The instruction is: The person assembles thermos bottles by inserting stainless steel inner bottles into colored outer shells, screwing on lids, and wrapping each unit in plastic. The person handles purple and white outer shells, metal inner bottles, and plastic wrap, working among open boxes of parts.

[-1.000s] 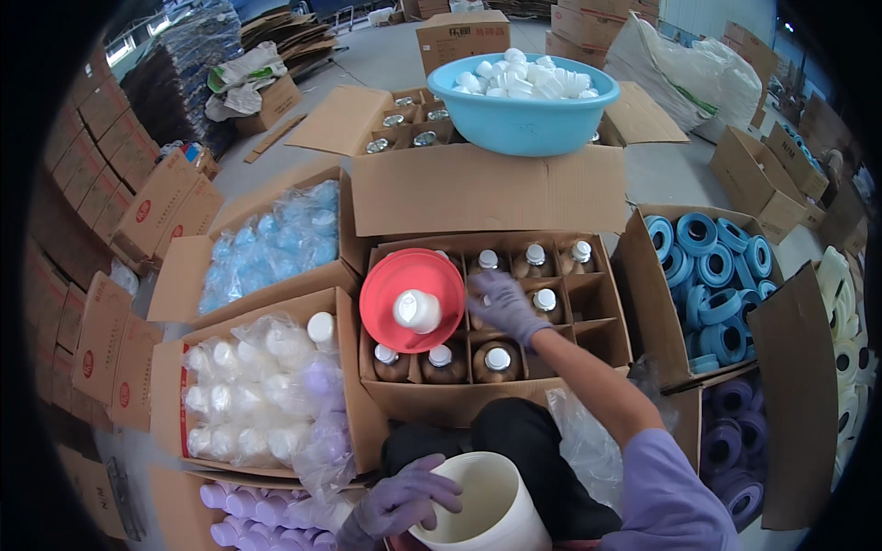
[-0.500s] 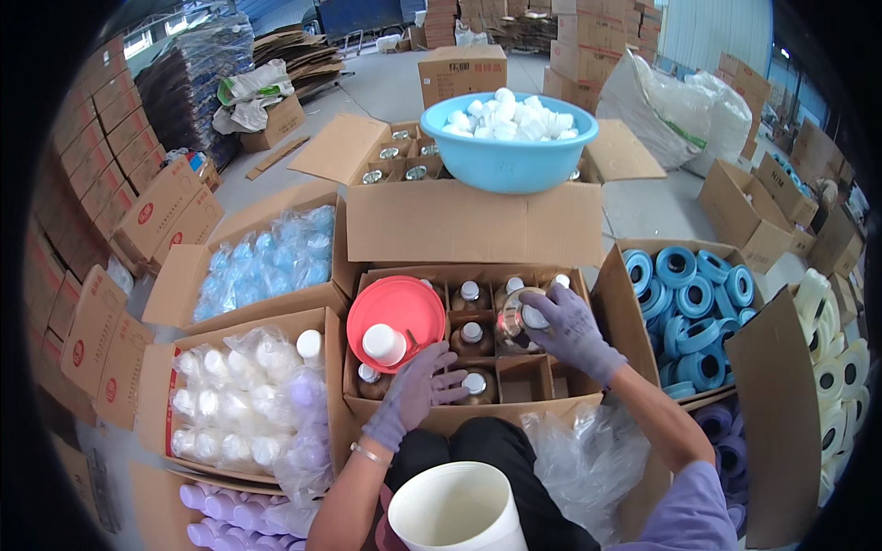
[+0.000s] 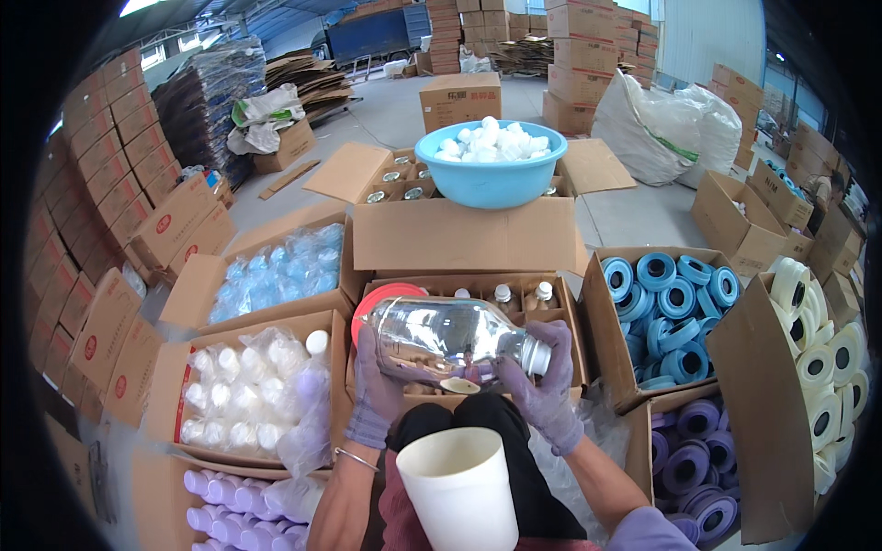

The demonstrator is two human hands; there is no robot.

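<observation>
In both gloved hands I hold a silvered glass flask liner (image 3: 441, 335), lying on its side above an open carton (image 3: 568, 317). My left hand (image 3: 372, 395) supports its rounded base end. At the other end, the fingers of my right hand (image 3: 542, 395) are closed around the neck by a white cap (image 3: 534, 355). Behind the liner, a red plate or lid (image 3: 372, 298) shows only in part. More capped bottles (image 3: 504, 296) stand in the carton's compartments. Below my hands, a white plastic tub (image 3: 459, 496) sits between my legs.
A blue basin (image 3: 491, 174) of white caps rests on another open carton (image 3: 464, 234). To the left are boxes of bagged blue parts (image 3: 280, 271), white parts (image 3: 243, 386) and purple parts (image 3: 239, 510). Boxes of blue rings (image 3: 675, 312), purple rings (image 3: 694, 459) and cream rings (image 3: 822, 367) stand right.
The flask liner has come up out of the carton toward me and now lies sideways in both hands. My left hand, empty before, has moved onto its base.
</observation>
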